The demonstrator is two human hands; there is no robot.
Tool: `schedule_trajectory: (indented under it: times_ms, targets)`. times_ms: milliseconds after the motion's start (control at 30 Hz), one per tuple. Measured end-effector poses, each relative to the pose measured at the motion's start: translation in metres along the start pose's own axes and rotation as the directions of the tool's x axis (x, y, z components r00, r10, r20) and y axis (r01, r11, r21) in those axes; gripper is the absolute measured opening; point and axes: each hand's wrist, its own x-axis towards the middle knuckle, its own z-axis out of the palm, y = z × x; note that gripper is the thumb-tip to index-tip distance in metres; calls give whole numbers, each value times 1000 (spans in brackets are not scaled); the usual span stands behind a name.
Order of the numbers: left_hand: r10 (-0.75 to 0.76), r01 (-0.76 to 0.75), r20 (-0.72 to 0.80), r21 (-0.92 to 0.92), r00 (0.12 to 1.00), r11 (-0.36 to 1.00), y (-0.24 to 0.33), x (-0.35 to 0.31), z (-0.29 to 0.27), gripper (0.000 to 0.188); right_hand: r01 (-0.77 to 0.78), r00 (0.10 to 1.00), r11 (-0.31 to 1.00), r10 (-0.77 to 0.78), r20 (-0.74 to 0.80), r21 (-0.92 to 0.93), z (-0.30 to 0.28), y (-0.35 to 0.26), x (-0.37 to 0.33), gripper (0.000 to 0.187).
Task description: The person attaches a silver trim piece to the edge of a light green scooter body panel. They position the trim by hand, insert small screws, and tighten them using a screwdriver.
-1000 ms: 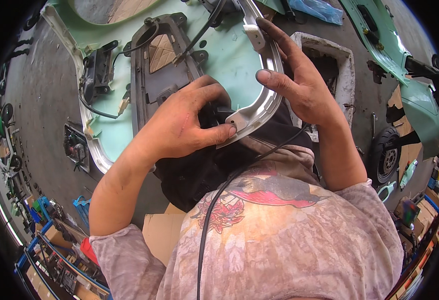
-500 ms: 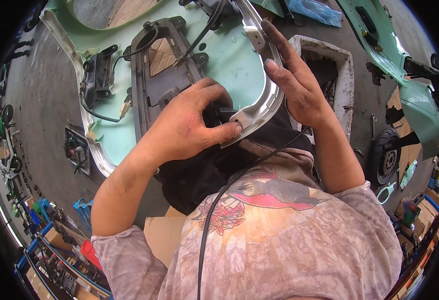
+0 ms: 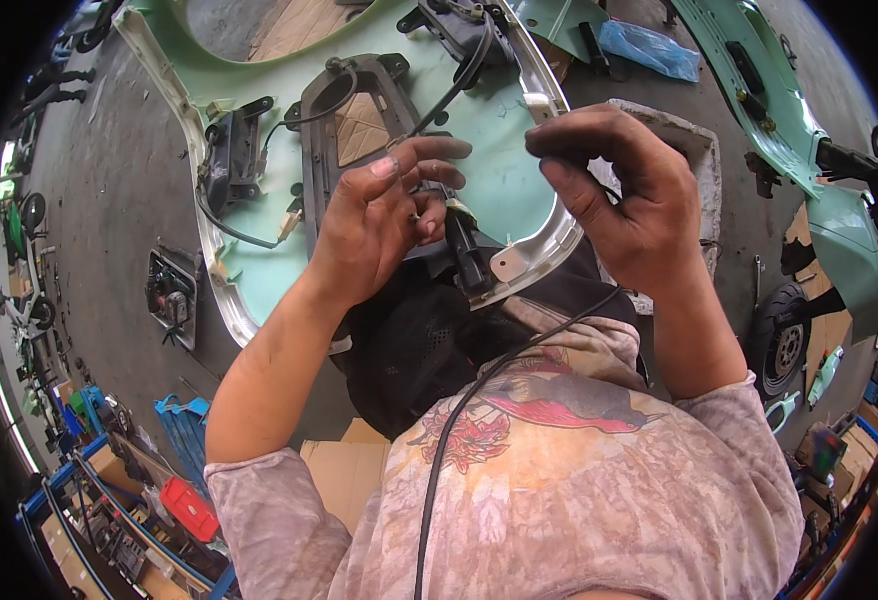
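Both hands lifted off the panel's rim. Left hand [image 3: 364,235]: thumb apart, lower fingers curled; can't tell if holding anything. Right hand [image 3: 649,200]: thumb and forefinger nearly meeting; can't tell if pinching. Mint-green panel [image 3: 504,190] upper centre, dark frame [image 3: 319,150] on it; completion unclear. No legible writing or brands.

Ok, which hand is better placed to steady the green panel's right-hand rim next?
Right, I'd judge. The right hand is nearest that rim, thumb and fingers curled toward it. The left hand is farther off, over the dark frame in this view.
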Motion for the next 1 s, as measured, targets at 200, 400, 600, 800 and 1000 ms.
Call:
schedule_trajectory:
  times_ms: [200, 400, 600, 800, 1000]
  targets:
    - [18, 14, 97, -317, 995, 948, -3, 2, 0, 75, -74, 896, 978, 152, 416, -196, 18, -14, 22, 25]
    - [-1, 29, 78, -368, 997, 930, 0, 2, 4, 78, 17, 850, 925, 186, 493, -379, 36, -17, 31, 23]
    - [46, -4, 90, -413, 995, 911, 1, 2, 6, 73, 139, 870, 928, 53, 490, -346, 42, -8, 34, 24]
    - [56, 2, 94, -524, 994, 852, -1, -1, 0, 69, 368, 864, 833, -143, 482, -414, 37, -6, 28, 17]
    - [173, -152, 101, -187, 980, 970, -1, 5, 7, 65, 189, 941, 931, -81, 328, -312, 21, 4, 25, 20]
